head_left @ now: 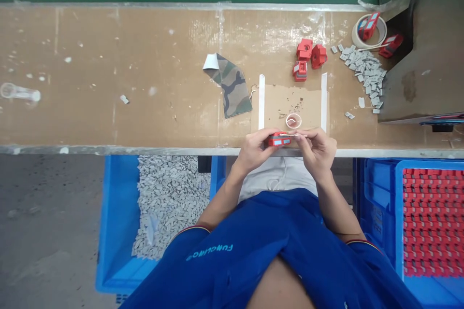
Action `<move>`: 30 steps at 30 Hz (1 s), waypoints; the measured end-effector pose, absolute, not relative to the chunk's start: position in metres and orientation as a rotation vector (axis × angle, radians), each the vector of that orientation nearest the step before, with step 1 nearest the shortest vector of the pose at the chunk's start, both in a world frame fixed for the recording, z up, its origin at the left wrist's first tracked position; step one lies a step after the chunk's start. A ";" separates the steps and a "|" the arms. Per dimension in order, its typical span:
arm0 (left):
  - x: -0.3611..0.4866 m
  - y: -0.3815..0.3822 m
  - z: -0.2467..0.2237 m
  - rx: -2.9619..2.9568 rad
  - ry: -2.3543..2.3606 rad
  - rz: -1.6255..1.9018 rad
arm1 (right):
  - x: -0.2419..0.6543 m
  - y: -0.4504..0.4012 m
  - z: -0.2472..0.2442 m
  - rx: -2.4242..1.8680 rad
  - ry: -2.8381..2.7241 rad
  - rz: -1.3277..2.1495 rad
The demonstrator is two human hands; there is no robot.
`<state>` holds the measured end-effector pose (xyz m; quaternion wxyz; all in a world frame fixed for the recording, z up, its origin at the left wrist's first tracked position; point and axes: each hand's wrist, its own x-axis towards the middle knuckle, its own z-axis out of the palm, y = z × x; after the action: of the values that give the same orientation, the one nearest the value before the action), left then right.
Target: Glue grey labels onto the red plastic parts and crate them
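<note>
My left hand [254, 150] grips a small red plastic block [279, 141] with a pale blue-and-white label on its side, holding it just over the near table edge. My right hand [316, 150] pinches a thin white stick [300, 135] whose tip is against or very near the block. Just beyond the hands lies a taped cardboard mat [275, 101] scattered with small bits. A small clear ring-shaped dish [293, 121] sits on it. Several red blocks [304, 49] stand farther back, beside a heap of small grey tabs [364, 70].
A camouflage cloth [232, 86] lies left of the mat. A tape roll [369, 29] holds a red block at the back right, near a dark metal chute [416, 48]. Below the table, blue crates hold grey tabs [170, 203] and rows of red parts [433, 222].
</note>
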<state>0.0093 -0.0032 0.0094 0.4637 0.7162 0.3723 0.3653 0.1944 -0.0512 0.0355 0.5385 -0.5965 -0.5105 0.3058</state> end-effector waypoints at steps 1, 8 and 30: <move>0.009 -0.003 0.009 1.764 0.912 0.896 | 0.194 -0.050 0.035 -1.433 -1.220 0.730; 0.009 -0.004 0.009 1.763 0.917 0.894 | 0.195 -0.051 0.040 -1.482 -1.264 0.710; 0.003 -0.004 -0.008 1.666 0.952 0.915 | 0.338 0.013 0.042 -2.129 -1.413 -0.046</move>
<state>0.0028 -0.0037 -0.0075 0.4864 0.6848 0.3914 0.3759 0.3377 0.0126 0.0423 0.2890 -0.7975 -0.5294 -0.0173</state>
